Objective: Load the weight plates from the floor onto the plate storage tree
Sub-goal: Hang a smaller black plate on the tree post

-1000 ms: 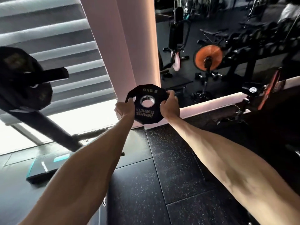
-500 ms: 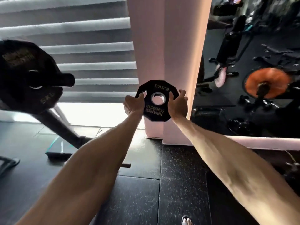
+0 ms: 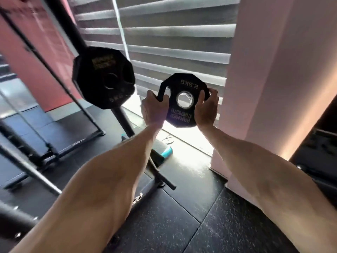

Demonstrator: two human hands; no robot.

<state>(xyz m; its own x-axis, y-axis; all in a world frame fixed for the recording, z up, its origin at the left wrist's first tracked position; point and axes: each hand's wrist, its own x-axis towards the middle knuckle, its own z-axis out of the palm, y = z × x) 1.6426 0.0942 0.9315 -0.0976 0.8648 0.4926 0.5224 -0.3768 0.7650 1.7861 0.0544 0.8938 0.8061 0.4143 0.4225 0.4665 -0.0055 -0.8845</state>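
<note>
Presently left hand (image 3: pixel 154 108) and right hand (image 3: pixel 207 108) clamp the 2.5 kg plate (image 3: pixel 182 100); square its bore to the tree peg left of the hands, where the 5 kg plate (image 3: pixel 103 77) hangs.

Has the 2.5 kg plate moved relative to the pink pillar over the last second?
Yes. The 2.5 kg plate has shifted left off the pink pillar and now sits before the blinds, closer to the 5 kg plate racked on the tree.

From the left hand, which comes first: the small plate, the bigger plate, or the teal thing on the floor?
1. Small plate: gripped by the left hand.
2. Bigger plate: up-left, on the tree.
3. Teal thing: on the floor below.
</note>
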